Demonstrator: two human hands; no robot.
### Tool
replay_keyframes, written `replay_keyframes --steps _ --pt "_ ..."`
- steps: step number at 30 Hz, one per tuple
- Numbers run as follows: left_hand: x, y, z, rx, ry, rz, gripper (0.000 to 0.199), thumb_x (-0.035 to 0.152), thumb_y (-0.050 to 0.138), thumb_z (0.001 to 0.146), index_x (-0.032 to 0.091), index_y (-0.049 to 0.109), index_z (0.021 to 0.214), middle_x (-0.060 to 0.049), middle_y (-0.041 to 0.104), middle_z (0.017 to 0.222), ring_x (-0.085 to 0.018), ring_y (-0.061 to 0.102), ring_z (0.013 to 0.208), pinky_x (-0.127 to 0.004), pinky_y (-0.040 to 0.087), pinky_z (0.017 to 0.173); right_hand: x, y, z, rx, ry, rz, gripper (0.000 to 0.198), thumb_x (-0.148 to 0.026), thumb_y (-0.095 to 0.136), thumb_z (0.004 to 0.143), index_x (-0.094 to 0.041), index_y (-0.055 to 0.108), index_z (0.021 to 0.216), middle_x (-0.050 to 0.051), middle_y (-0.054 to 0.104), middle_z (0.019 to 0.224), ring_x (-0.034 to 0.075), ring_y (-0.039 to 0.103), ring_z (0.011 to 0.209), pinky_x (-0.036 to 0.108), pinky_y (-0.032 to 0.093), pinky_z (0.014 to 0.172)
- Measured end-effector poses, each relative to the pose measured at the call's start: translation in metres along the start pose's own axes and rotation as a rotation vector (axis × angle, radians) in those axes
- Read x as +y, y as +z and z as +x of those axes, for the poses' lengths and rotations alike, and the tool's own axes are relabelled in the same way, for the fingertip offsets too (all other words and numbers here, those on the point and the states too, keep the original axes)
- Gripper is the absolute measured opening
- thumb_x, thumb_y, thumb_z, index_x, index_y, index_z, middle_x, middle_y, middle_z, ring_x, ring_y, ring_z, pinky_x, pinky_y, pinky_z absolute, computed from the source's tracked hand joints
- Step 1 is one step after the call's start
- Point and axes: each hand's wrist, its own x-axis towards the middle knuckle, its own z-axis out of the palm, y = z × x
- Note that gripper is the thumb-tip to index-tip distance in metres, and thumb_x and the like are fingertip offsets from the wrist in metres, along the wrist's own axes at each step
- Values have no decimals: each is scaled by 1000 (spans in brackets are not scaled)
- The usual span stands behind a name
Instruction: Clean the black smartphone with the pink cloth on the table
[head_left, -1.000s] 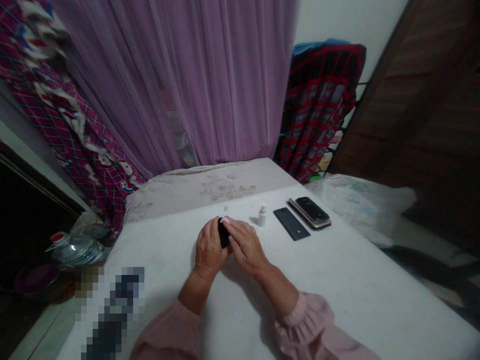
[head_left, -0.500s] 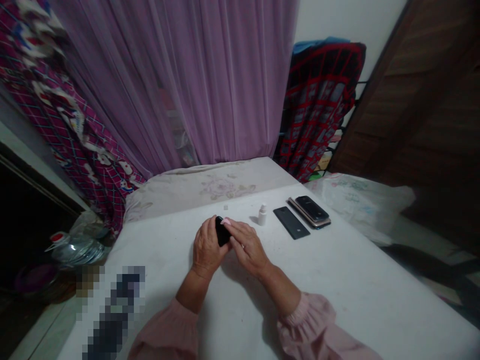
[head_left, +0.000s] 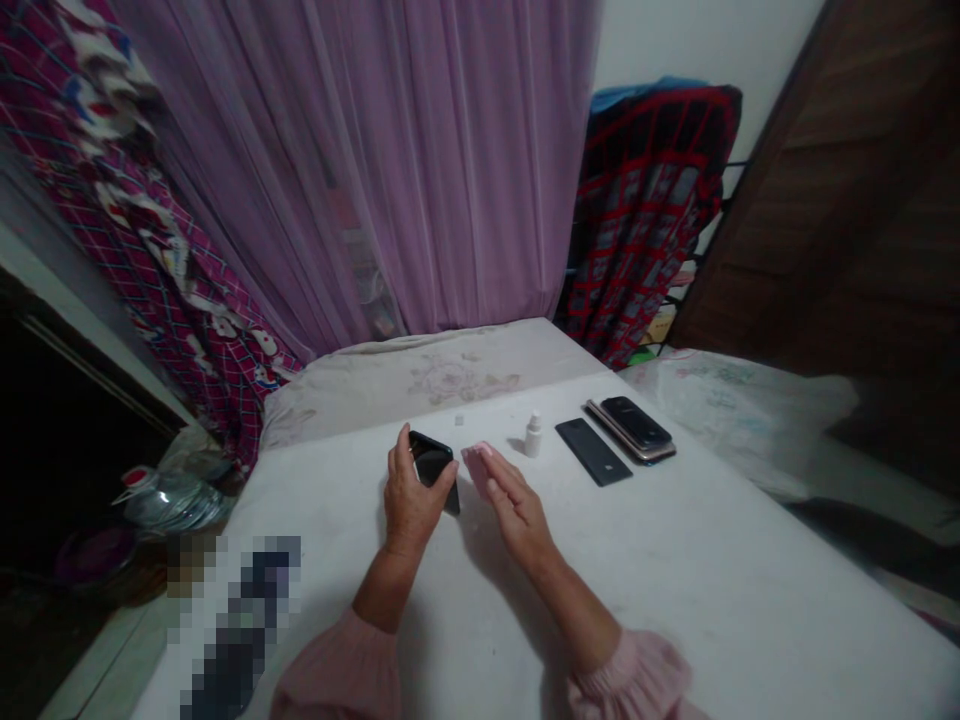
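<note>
My left hand [head_left: 411, 502] grips a black smartphone [head_left: 433, 460] by its edges, tilted above the white table, its dark face partly showing. Beside it, apart from the phone, my right hand [head_left: 519, 508] holds a small pink cloth [head_left: 478, 470] against its fingers. A small white bottle [head_left: 533, 436] stands upright just beyond my right hand. Right of the bottle lies a dark flat phone [head_left: 594, 452], and past that a stack of phones with a black one [head_left: 636, 421] on top.
A white cloth covers the table [head_left: 675, 560]. Near its far part lies a tiny pale square [head_left: 459, 420]. Purple curtains [head_left: 465, 180] hang behind. A pixelated patch [head_left: 240, 630] covers something at the front left. A water bottle [head_left: 161, 500] stands beyond the left edge.
My right hand has drawn the pink cloth off the phone and to the right. My left hand has tilted the phone, so more of its dark face shows. The camera view has shifted slightly.
</note>
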Motion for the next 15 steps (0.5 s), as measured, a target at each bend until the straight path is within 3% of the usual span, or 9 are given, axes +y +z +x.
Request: replay_keyframes --steps 9,15 --pt "-6 -4 -4 29 33 31 58 41 65 82 20 41 130 -15 56 123 -29 61 111 -41 53 87 -2 26 -11 -50 -8 34 41 -35 43 98 -31 50 137 4 52 142 21 46 133 45 40 111" --pt "12 -21 6 -129 71 241 51 43 65 82 19 45 122 -14 60 117 -29 62 109 -41 52 87 1 28 -18 -46 23 51 40 -32 44 97 -30 51 137 4 51 143 22 46 133 45 39 111"
